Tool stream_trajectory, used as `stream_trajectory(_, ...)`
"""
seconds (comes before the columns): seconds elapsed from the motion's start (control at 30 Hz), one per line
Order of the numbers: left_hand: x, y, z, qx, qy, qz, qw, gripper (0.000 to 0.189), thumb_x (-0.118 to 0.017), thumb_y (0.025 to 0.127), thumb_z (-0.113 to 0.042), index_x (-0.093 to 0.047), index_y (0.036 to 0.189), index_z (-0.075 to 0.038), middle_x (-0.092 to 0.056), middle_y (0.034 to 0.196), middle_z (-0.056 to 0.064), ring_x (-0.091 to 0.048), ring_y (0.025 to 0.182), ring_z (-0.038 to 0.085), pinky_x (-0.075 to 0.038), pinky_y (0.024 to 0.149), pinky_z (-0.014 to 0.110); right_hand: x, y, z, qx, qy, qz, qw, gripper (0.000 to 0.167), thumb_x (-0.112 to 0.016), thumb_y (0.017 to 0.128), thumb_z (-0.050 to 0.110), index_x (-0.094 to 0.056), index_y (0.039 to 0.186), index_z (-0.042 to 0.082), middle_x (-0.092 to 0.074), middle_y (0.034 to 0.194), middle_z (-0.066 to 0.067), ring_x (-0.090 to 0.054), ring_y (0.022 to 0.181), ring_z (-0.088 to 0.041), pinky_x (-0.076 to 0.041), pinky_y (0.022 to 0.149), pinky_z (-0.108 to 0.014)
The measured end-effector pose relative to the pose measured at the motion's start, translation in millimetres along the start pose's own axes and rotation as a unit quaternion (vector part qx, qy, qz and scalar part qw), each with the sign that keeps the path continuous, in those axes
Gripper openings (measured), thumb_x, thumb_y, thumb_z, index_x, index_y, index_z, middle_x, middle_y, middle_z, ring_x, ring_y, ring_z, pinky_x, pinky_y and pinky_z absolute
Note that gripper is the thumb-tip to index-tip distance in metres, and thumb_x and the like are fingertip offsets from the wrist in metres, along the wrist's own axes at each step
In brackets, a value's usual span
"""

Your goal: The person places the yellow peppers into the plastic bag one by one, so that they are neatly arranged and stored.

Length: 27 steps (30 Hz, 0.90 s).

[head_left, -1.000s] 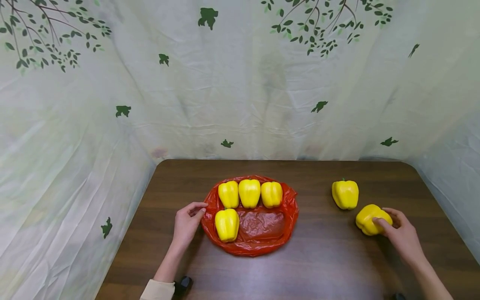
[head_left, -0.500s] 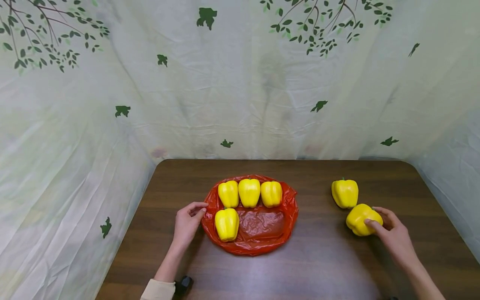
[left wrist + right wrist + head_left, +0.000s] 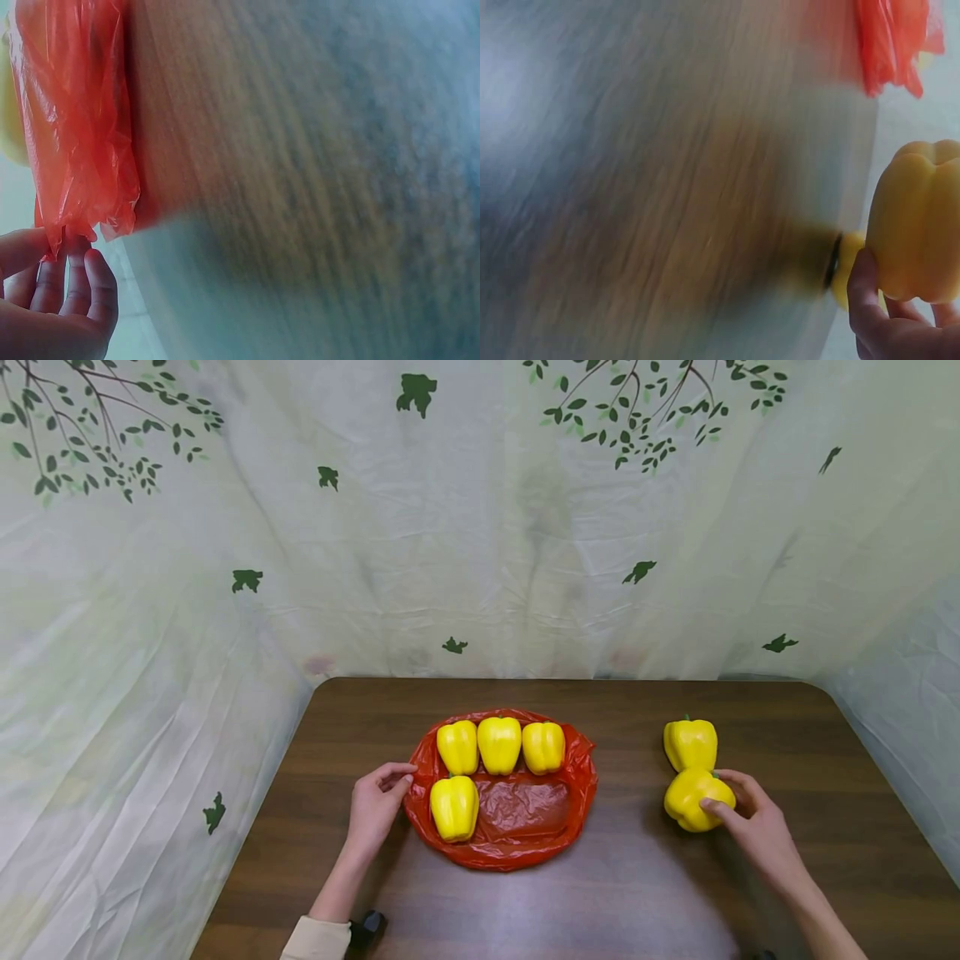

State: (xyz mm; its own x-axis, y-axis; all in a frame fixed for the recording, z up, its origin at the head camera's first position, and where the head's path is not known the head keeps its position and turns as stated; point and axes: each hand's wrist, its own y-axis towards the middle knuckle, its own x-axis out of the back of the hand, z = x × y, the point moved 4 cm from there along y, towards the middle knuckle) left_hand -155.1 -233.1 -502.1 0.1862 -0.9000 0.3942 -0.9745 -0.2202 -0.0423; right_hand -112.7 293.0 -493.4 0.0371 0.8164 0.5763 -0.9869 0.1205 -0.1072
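My right hand (image 3: pixel 757 827) grips a yellow bell pepper (image 3: pixel 693 802) between thumb and fingers; the right wrist view shows this pepper (image 3: pixel 919 221) raised above the tabletop. Just behind it a second yellow pepper (image 3: pixel 690 743) stands on the table. To the left, a round tray covered in red plastic (image 3: pixel 525 852) carries a back row of peppers (image 3: pixel 498 746) and one more pepper (image 3: pixel 453 810) at its front left. At the tray's left edge my left hand (image 3: pixel 377 806) pinches the red plastic (image 3: pixel 75 135) between thumb and fingertips.
The brown wooden table (image 3: pixel 600 902) ends at a pale cloth backdrop (image 3: pixel 480 552) printed with leaves and branches. A dark wrist device (image 3: pixel 367 931) sits by the left cuff.
My right hand has carried its pepper leftward, so it now overlaps the front of the pepper standing on the table. My left hand keeps its place at the tray's edge.
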Motion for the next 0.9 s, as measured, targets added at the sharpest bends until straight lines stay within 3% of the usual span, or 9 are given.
stream_trajectory(0.17, 0.0, 0.1, 0.5, -0.009, 0.000, -0.006, 0.9999, 0.015, -0.065, 0.093, -0.006, -0.075, 0.104, -0.008, -0.069, 0.101, 0.011, -0.059, 0.082, 0.026, -0.055, 0.068, 0.026, -9.4, 2.7, 9.2, 0.029, 0.003, 0.004, 0.9996, 0.058, -0.062, 0.097, 0.038, -0.044, 0.140, 0.006, -0.056, 0.129, -0.028, -0.053, 0.098, -0.008, -0.044, 0.074, -0.013)
stream_trajectory(0.47, -1.2, -0.5, 2.0, -0.012, 0.009, 0.003, 0.9999, 0.018, -0.065, 0.092, -0.002, -0.074, 0.106, -0.009, -0.068, 0.105, 0.010, -0.059, 0.085, 0.027, -0.055, 0.071, 0.025, -22.8, 6.2, 25.9, 0.072, 0.033, 0.031, 0.9964, 0.054, -0.063, 0.097, 0.032, -0.044, 0.139, 0.005, -0.055, 0.131, -0.028, -0.053, 0.112, -0.036, -0.046, 0.077, -0.015)
stream_trajectory(0.77, -2.0, -1.6, 0.1, -0.008, -0.014, 0.023, 0.9996, 0.022, -0.063, 0.092, 0.002, -0.073, 0.110, -0.007, -0.066, 0.102, 0.014, -0.057, 0.079, 0.027, -0.056, 0.066, 0.031, -32.0, 10.3, 41.0, 0.095, 0.049, 0.052, 0.9929, 0.054, -0.065, 0.095, 0.032, -0.045, 0.139, 0.008, -0.051, 0.137, -0.024, -0.050, 0.121, -0.035, -0.042, 0.083, -0.009)
stream_trajectory(0.9, -1.6, 0.0, 3.5, 0.023, -0.052, 0.032, 0.9979, 0.023, -0.064, 0.092, 0.002, -0.071, 0.113, -0.004, -0.065, 0.103, 0.017, -0.058, 0.077, 0.027, -0.055, 0.066, 0.028, -37.4, 11.2, 49.4, 0.120, 0.056, 0.054, 0.9898, 0.052, -0.068, 0.094, 0.027, -0.047, 0.138, 0.009, -0.053, 0.136, -0.019, -0.051, 0.117, -0.023, -0.043, 0.085, -0.011)
